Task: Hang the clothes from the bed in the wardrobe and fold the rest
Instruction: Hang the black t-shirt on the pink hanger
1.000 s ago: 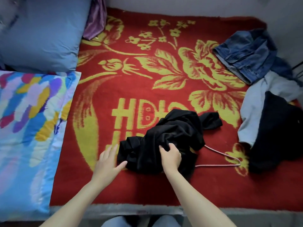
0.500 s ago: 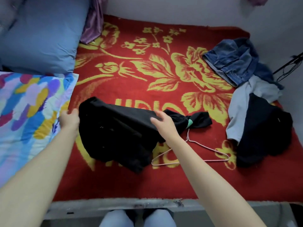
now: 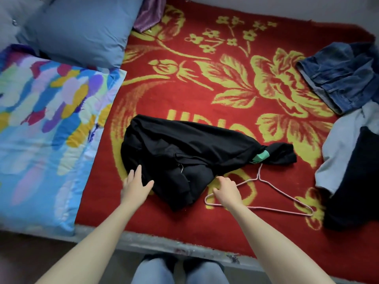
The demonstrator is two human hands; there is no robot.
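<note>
A black garment (image 3: 184, 148) with a green tag (image 3: 261, 156) lies spread on the red flowered blanket (image 3: 205, 95), one end bunched toward the right. My left hand (image 3: 136, 185) rests flat with straight fingers on its near left edge. My right hand (image 3: 226, 190) hovers with loosely curled fingers over the left arm of a pink wire hanger (image 3: 259, 175), just right of the garment; no grip shows. At the right lie blue jeans (image 3: 340, 76), a pale blue shirt (image 3: 338, 152) and a dark garment (image 3: 354, 181).
A blue pillow (image 3: 82, 31) and a colourful folded duvet (image 3: 47, 124) fill the bed's left side. A purple cloth (image 3: 149, 15) lies at the back. The grey bed edge (image 3: 164, 244) runs in front of my knees.
The black garment, lifted and stretched between both hands half a second ago, now lies on the blanket. Both hands have let go and moved to its near edge.
</note>
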